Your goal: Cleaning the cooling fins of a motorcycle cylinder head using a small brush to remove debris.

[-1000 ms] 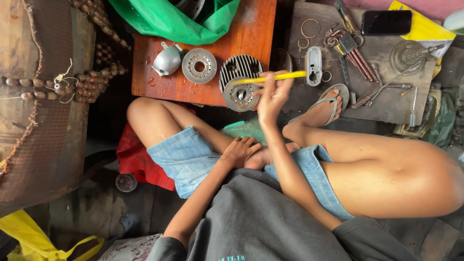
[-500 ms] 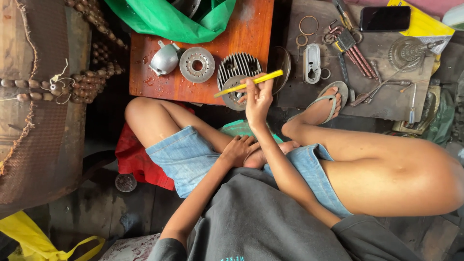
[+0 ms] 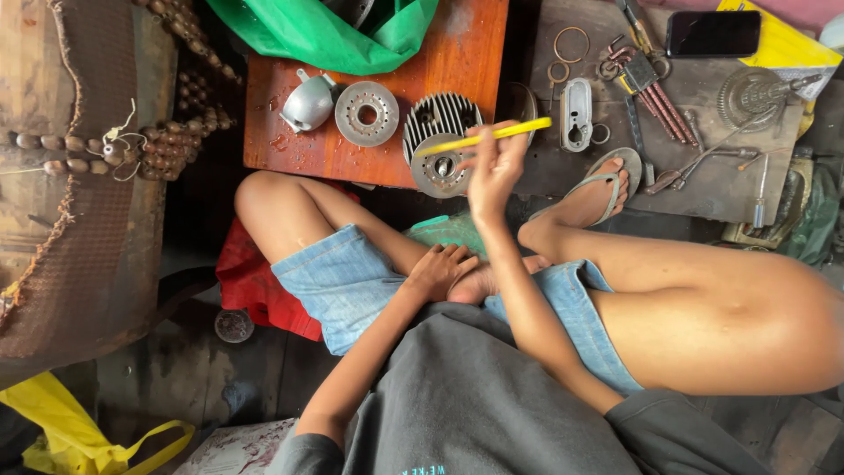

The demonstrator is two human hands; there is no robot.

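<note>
1. Pinched between the fingers of the person's right hand [image 3: 494, 167] is a thin yellow stick [image 3: 485, 137], most likely a brush handle or pencil; the fingers are closed firmly around its middle.
2. From that grip, the yellow stick runs nearly level, one end poking past the hand toward the dark bench, the other reaching over a round finned metal part [image 3: 442, 139].
3. That finned metal part lies just beyond the grip, on the near edge of a reddish wooden board [image 3: 457, 53], which looks wet in spots.
4. The right forearm rises from the lap in a long straight line, wrist bent slightly, palm turned toward the board.
5. The left hand [image 3: 442, 268] holds nothing; its fingers curl loosely and rest on the lap against the denim shorts [image 3: 343, 281], well back from the grip.
6. Farther along the board from the grip sit a flat round metal disc [image 3: 367, 113] and, beyond it, a shiny domed metal cover [image 3: 307, 103].
7. A green plastic bag [image 3: 325, 31] lies at the board's far end.
8. On the other side of the grip, a foot in a sandal [image 3: 607, 180] rests on the dark bench [image 3: 703, 189], near an oval metal plate [image 3: 576, 113], some rings and hand tools.
9. A dark phone [image 3: 713, 33] lies at the bench's far edge.
</note>
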